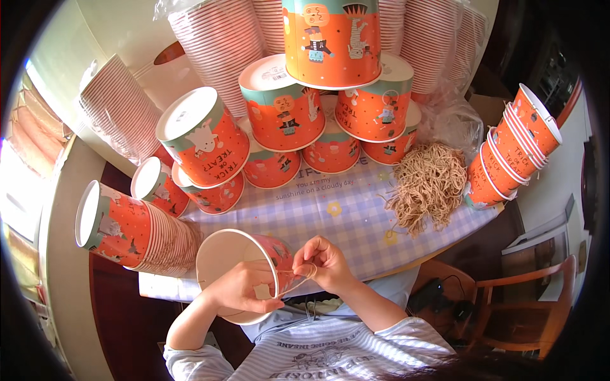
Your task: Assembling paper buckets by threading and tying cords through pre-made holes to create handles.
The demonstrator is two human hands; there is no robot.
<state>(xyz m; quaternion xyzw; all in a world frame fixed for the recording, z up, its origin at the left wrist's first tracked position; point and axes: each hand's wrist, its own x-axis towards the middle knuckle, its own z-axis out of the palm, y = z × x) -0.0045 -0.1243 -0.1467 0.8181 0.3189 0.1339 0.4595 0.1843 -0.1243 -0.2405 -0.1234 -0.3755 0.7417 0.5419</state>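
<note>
A large orange-and-teal paper bucket lies tilted in front of me, its white open mouth facing left and toward me. My left hand reaches over the mouth and grips the rim. My right hand is beside the printed wall, fingers pinched on a thin tan string. A loop of that string hangs by the bucket's rim, close to the left fingers. The left fingertips are partly hidden at the rim. A tangled heap of tan string lies farther right on the table.
A checked tablecloth covers the table. Upturned buckets are piled in the middle, with wrapped stacks of buckets behind. Nested buckets stand at left and lean at right. A wooden chair is at lower right.
</note>
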